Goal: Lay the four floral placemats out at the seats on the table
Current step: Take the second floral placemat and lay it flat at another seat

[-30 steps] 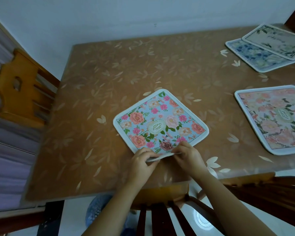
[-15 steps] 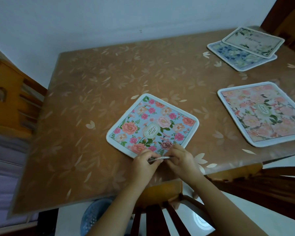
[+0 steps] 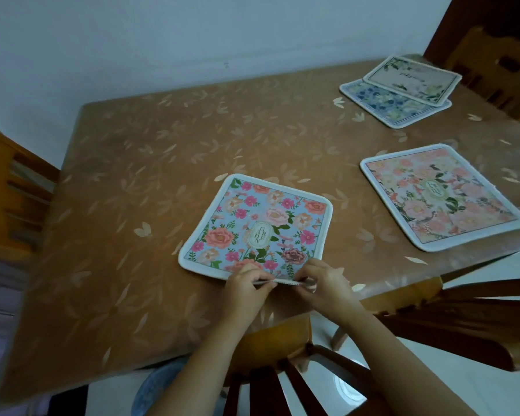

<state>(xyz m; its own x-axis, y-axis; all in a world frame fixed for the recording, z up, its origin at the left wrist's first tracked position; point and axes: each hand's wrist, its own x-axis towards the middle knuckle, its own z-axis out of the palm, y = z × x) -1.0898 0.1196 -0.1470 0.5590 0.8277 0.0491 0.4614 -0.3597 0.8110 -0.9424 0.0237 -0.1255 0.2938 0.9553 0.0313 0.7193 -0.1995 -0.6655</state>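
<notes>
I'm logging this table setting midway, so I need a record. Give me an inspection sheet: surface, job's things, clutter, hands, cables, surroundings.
Surface: table under a brown leaf-patterned cover.
Job's things: blue-and-pink placemat lies skewed at the near edge; pink placemat lies flat to its right; cream placemat overlaps blue-and-white placemat at the far right corner.
Clutter: nothing seen.
Hands: left hand and right hand both pinch the blue-and-pink placemat's near corner, slightly lifted.
Cables: nothing seen.
Surroundings: wooden left chair, far chair and near chair; pale wall behind.
</notes>
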